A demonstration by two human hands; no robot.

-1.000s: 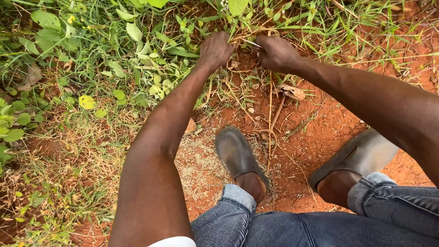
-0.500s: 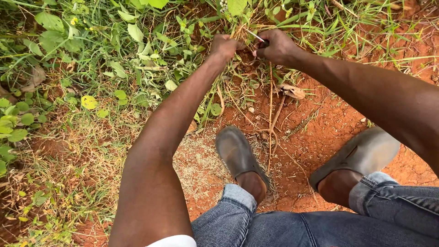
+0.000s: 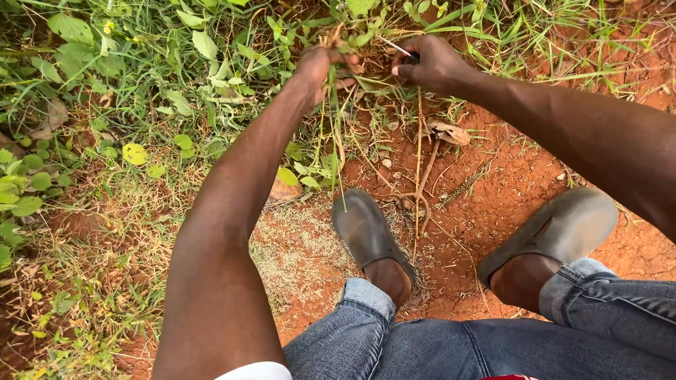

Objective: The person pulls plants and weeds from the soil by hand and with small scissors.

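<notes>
My left hand (image 3: 320, 68) is closed around a bunch of grass and weeds (image 3: 332, 134), whose stems and blades hang down from my fist toward my left shoe. Just to the right, my right hand (image 3: 429, 65) grips a small blade with a dark handle (image 3: 403, 51); its thin metal tip points up and left toward the weeds. Both hands are at the edge where the green growth meets bare red soil.
Dense green weeds and grass (image 3: 141, 77) cover the upper left. Red soil (image 3: 486, 204) with dry stems and a dead leaf (image 3: 449, 131) lies on the right. My two grey shoes (image 3: 366, 232) (image 3: 556, 232) and blue jeans fill the bottom.
My left hand has lifted a bunch of weeds up and left, its stems now dangling below the fist. My right hand with the blade stayed close beside it.
</notes>
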